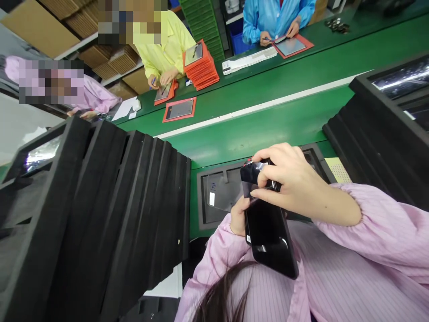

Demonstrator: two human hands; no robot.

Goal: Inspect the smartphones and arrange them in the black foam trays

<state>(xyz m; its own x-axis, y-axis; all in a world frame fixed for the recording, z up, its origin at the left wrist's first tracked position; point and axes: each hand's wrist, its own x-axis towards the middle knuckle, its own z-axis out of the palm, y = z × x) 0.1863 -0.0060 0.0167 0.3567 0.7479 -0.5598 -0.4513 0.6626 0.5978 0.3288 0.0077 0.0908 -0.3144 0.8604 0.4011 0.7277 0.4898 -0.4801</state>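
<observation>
A glossy black flat-screen device [270, 237], like a tablet or a display panel, is held tilted close to my body. My left hand [238, 217] is closed around its left edge. Over the upper end bends my right hand [290, 179], its fingers and thumb pinched at a shiny film [250, 175] there. How far that film reaches is hidden by the fingers. A clear sheet [223, 192] with a white label shows left of the device, above a black foam tray [202, 201]; whether it touches the tray I cannot tell.
Tall stacks of black foam trays stand at the left [134, 210] and right [372, 134]. A green bench [228, 143] crosses in front, with a perforated yellow card [337, 170] near me. Across it, several co-workers handle panels on orange sheets, beside an orange stack [203, 69].
</observation>
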